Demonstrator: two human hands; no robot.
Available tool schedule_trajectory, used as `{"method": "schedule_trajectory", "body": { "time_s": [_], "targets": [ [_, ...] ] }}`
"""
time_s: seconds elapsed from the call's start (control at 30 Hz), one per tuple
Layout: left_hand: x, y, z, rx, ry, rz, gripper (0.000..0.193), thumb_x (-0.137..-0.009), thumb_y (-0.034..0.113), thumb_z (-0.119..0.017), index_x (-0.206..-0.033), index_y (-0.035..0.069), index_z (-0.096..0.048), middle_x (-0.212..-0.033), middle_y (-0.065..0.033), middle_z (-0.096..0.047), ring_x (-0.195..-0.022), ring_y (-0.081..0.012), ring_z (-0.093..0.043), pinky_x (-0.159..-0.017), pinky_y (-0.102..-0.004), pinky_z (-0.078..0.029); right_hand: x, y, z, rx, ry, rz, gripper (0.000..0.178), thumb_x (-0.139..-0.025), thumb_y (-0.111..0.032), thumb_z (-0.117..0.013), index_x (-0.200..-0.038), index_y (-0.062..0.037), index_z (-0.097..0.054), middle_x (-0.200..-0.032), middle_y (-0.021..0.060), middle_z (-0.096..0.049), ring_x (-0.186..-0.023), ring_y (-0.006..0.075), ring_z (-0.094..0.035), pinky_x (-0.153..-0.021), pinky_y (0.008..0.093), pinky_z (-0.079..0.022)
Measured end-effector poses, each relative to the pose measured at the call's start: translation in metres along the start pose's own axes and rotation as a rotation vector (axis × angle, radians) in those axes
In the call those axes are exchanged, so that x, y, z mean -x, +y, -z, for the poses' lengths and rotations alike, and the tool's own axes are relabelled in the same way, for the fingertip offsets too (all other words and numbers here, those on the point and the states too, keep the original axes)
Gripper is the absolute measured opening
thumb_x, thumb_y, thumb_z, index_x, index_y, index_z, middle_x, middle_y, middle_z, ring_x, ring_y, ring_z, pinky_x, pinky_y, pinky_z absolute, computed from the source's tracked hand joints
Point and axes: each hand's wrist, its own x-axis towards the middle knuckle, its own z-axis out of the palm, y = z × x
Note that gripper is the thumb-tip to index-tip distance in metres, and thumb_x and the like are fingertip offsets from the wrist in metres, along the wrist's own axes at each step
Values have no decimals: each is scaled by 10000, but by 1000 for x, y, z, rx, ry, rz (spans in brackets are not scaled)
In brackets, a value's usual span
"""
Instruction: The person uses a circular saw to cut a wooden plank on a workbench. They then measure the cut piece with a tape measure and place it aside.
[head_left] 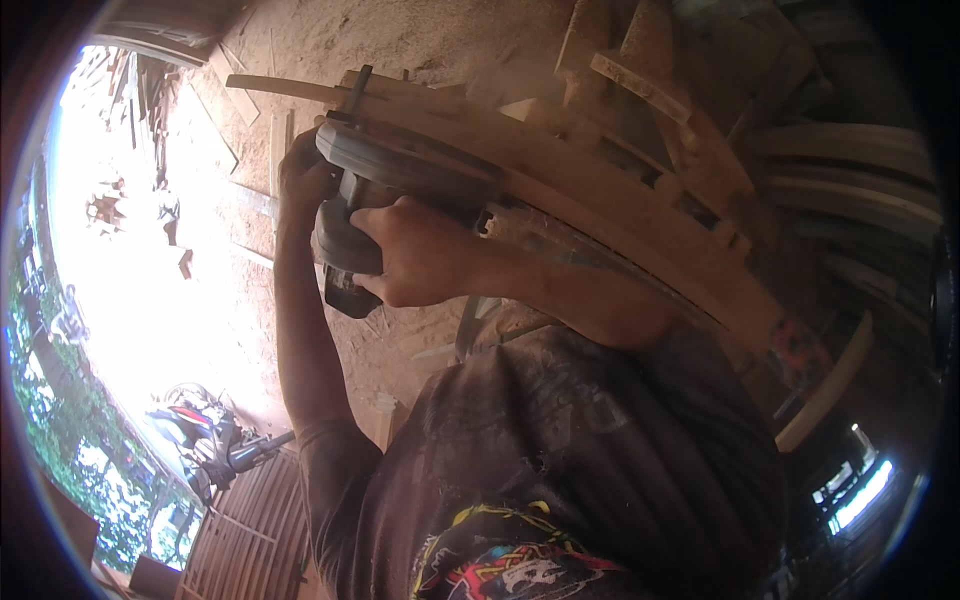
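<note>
A bulky dark grey hand-held power tool (400, 160) lies over the left part of a long wooden plank (600, 200). My right hand (415, 255) is closed around its handle, thumb on the upper side. At the tool's far left end my left hand (305, 165) is curled against the body, its fingers partly hidden behind it. A narrow dark bar (361, 92) sticks out past the tool across the wood. The tool's underside, where it meets the plank, cannot be seen.
Offcuts and boards (640, 85) lie piled beyond the plank, with stacked curved timber (850, 180) at the right. Sawdust covers the ground (400, 40). A motorcycle (200, 425) stands at the lower left beside a slatted wooden panel (245, 530). Bright daylight washes out the left.
</note>
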Motion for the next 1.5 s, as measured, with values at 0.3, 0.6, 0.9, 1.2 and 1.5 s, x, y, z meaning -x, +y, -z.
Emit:
{"method": "schedule_trajectory", "body": {
  "time_s": [0.3, 0.6, 0.9, 1.2, 1.5],
  "targets": [
    [-10, -12, 13, -1, -54, 12, 471, -895, 73, -755, -1363, 38, -712, -1161, -115, -796, -1019, -163, -755, -845, -316, -600, -7, 4, -4, 24, -33, -4, 364, -853, -229, -846, -1004, 55, -675, -901, 306, -740, -948, 479, -754, -879, 511, -605],
    [-20, -23, 22, 73, -97, -36, 471, -858, 9, -697, -1328, -9, -710, -1162, -112, -782, -999, -165, -742, -840, -318, -593, -13, 4, -4, -24, -26, 11, 333, -851, -210, -839, -954, 54, -662, -822, 281, -736, -903, 456, -766, -873, 501, -607],
    [-22, -15, 22, 33, -62, -53, 450, -862, 21, -663, -1308, -10, -719, -1129, -111, -786, -1002, -169, -742, -851, -320, -590, -29, 13, -13, -24, 4, 55, 309, -840, -187, -843, -885, 59, -662, -785, 266, -735, -856, 429, -776, -837, 480, -614],
    [-30, -14, 32, -36, -44, -43, 439, -864, 38, -685, -1300, 0, -729, -1116, -104, -792, -997, -171, -745, -860, -328, -591, -41, 15, -18, -19, -2, 46, 303, -834, -185, -839, -911, 65, -688, -831, 273, -745, -866, 424, -778, -845, 478, -615],
    [-43, -23, 46, -60, -68, -82, 446, -859, 46, -707, -1302, 5, -732, -1109, -98, -795, -990, -170, -748, -857, -335, -594, -63, 21, -24, -10, -4, 82, 306, -823, -198, -849, -909, 58, -706, -802, 235, -757, -819, 382, -780, -816, 451, -621]
  ]
}}
